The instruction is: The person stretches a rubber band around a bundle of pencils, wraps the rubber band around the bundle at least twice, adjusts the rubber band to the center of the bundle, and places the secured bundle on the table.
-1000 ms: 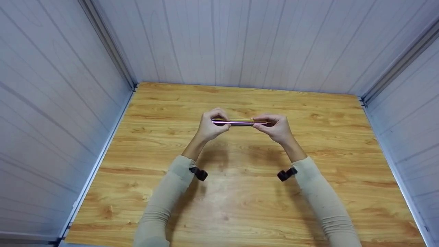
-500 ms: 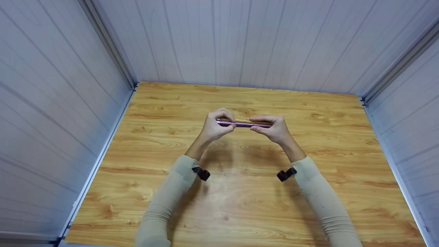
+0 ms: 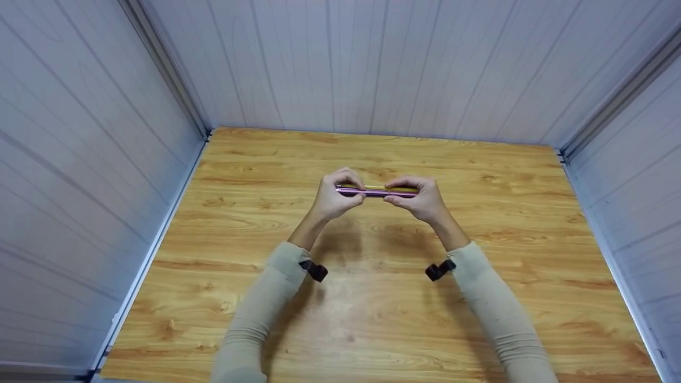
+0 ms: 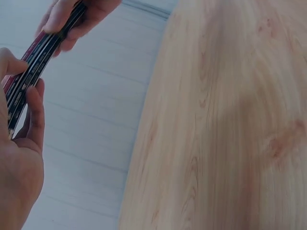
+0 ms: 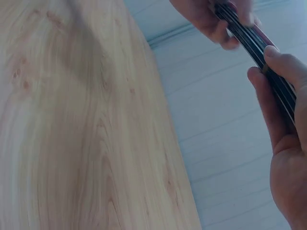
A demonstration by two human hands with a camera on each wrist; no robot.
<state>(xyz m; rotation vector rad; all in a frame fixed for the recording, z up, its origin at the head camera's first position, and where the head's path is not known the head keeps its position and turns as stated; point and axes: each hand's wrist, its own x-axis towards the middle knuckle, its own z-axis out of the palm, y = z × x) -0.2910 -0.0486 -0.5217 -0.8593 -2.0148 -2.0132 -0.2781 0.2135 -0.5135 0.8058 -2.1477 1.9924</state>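
Note:
A bundle of pencils is held level above the table, spanned by both hands. In the left wrist view the pencils are mostly dark with pale printing, with a reddish one along one side. My left hand grips the left end between thumb and fingers. The right end sits in my right hand, thumb on the near side and fingers on the far side. A thin yellowish band crosses the bundle near the right fingertips in the right wrist view. Both ends of the bundle are partly hidden by the hands.
The wood-grain table lies below, with pale panelled walls behind and on both sides. Small black cameras are strapped at the sleeve cuffs. Shadows of the arms fall on the table.
My left hand has moved slightly right, closer to the right hand. The right hand has shifted a little left along the bundle and now covers the yellow band in the head view.

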